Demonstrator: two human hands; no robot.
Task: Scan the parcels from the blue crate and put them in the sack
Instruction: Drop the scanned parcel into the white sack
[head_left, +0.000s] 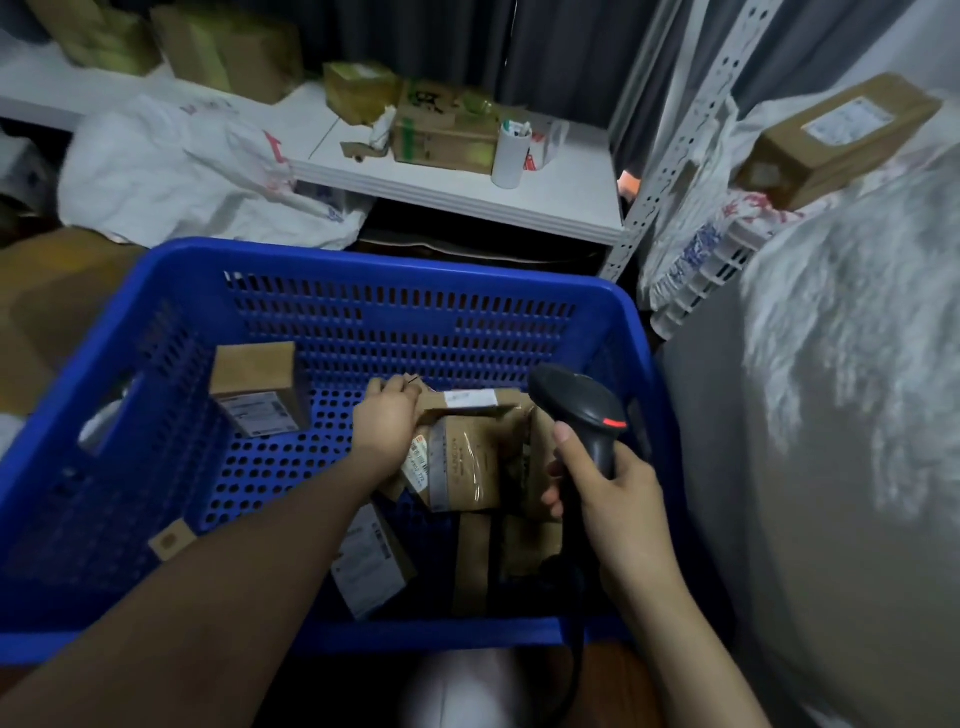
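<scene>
My left grip (387, 423) clamps the edge of a brown parcel (467, 462) inside the blue crate (363, 260); my right grip (618, 499) is wrapped round the scanner (582, 410) just beside it. The white sack (831, 415) stands right of the crate.

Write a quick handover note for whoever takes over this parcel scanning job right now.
Left hand: inside the blue crate, gripping the edge of a taped parcel.
Right hand: holding the scanner above the crate, its red light on.
Also in the crate: a box at the far left, a labelled parcel on the near side, other brown parcels beside it.
White sack: right of the crate.
Done: cannot tell how many are sacked.
Left: scan the taped parcel, sack it, then the rest.
</scene>
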